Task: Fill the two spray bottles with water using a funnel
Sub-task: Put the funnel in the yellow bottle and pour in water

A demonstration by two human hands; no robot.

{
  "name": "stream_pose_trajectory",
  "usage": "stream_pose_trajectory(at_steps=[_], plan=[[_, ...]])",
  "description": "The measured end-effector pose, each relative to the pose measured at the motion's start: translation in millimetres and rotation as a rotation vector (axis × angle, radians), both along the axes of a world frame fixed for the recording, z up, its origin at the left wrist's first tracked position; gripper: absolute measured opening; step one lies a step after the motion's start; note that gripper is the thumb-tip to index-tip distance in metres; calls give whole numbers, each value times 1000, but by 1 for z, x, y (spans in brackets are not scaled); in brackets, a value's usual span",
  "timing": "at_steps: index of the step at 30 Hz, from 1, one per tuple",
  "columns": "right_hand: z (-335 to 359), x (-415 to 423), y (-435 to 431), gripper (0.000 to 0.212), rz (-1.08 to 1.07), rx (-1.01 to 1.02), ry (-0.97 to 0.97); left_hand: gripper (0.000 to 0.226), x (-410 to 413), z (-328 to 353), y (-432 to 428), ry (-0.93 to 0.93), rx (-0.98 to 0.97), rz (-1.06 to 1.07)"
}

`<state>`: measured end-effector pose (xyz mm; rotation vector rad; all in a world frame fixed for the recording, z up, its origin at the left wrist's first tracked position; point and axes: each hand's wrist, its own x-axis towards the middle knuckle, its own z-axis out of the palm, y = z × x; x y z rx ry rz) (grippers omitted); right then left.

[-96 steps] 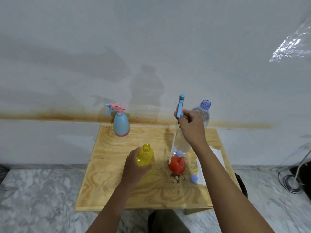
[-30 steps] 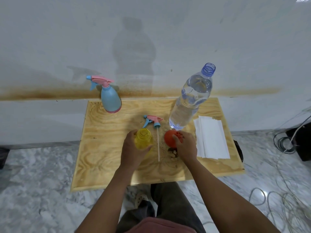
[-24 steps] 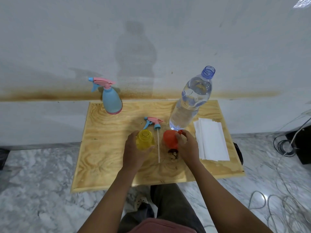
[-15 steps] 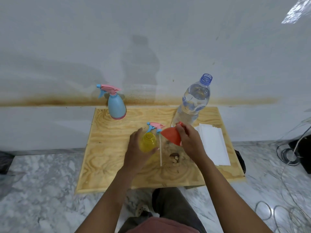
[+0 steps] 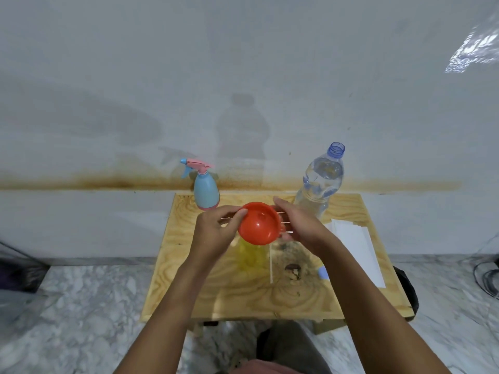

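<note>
- Above mid-worktop, left hand (image 5: 216, 234) and right hand (image 5: 299, 225) each keep a closed grip on the rim of an orange-red plastic funnel (image 5: 259, 225).
- Directly beneath stands the translucent yellow spray bottle (image 5: 251, 257), upright, neck hidden; the spout likely needs to drop straight down.
- Farther back on the plywood worktop (image 5: 189, 292): pale-blue spray bottle (image 5: 206, 194), clear water bottle (image 5: 321, 182), stained white wall (image 5: 243, 76).

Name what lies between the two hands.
The funnel, seen in the head view, sits between the left hand and right hand, above the yellow bottle.
</note>
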<state>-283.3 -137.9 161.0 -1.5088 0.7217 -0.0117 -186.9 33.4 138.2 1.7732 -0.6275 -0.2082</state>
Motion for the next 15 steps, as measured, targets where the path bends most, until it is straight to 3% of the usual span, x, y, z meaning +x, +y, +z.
stream_pose_trajectory(at_steps=[4,8,15], plan=[[-4,-8,-1,33,6,-9,-138,7,4,5,2,56,54,116],[-10,-8,3,26,-37,-90,-176,15,7,6,-2,182,100,125],[-22,0,2,29,-80,-50,-115,25,8,-3,-11,258,151,156]])
